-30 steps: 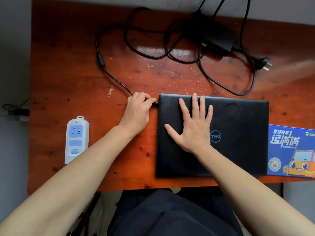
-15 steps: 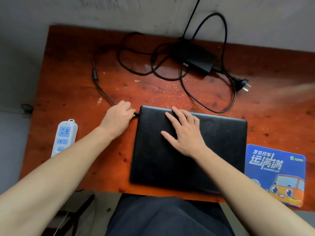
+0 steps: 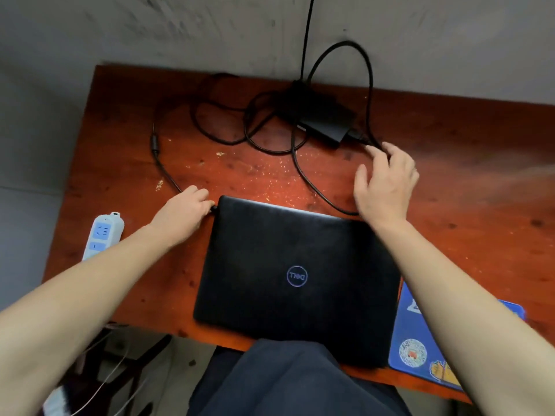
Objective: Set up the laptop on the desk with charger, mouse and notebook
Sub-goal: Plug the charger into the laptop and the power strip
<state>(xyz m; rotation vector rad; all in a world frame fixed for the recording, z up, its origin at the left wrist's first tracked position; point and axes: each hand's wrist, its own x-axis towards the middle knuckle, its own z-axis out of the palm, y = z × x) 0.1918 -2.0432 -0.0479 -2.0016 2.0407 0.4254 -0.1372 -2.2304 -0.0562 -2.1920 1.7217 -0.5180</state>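
Note:
A closed black laptop (image 3: 297, 274) lies flat on the red-brown wooden desk (image 3: 126, 163). My left hand (image 3: 183, 216) is at the laptop's back left corner, fingers closed on the charger's plug where it meets the laptop. The thin cable (image 3: 163, 166) runs from there up the left side. The black charger brick (image 3: 327, 121) sits at the back among tangled loops of cable. My right hand (image 3: 384, 181) hovers over the desk right of the brick, fingers curled around the mains cable where the wall plug lay; the plug itself is hidden.
A white and blue power strip (image 3: 103, 234) lies at the desk's left edge. A blue mouse pad (image 3: 420, 340) with a cartoon car sits right of the laptop, partly under my forearm. A grey wall stands behind the desk. My dark-clothed lap is below the front edge.
My right hand lifted off the laptop lid and moved up and right to the mains cable by the brick. The left hand stayed at the plug. The camera tilted back.

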